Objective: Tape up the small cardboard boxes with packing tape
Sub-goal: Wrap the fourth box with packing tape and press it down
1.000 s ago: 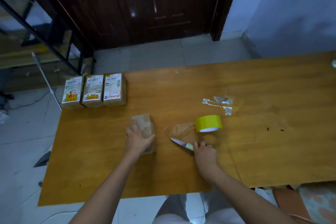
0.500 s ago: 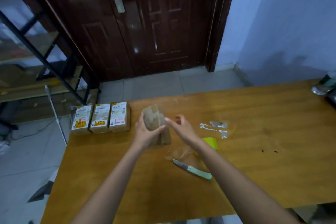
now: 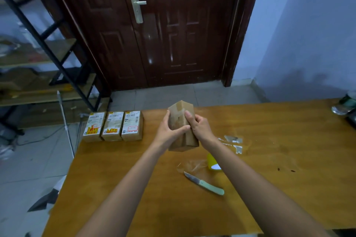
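A small brown cardboard box [image 3: 180,109] stands on end above the wooden table [image 3: 134,188], held between both hands. My left hand [image 3: 167,131] grips its left side with the thumb across the front. My right hand [image 3: 198,126] grips its right side, thumb pressed on the taped front face. The yellow roll of packing tape [image 3: 212,161] lies on the table, partly hidden behind my right forearm. A knife [image 3: 204,183] with a pale green handle lies in front of it. Three labelled boxes [image 3: 113,126] sit side by side at the table's far left corner.
Scraps of clear tape [image 3: 232,141] stick to the table right of the held box, and a crumpled clear piece [image 3: 190,165] lies by the knife. Dark objects [image 3: 344,106] sit at the far right edge. A dark door [image 3: 163,25] and black shelving [image 3: 48,48] stand beyond.
My left hand lifted the box off the table and stood it on end. My right hand left the knife and took hold of the box's right side. The view tilted upward.
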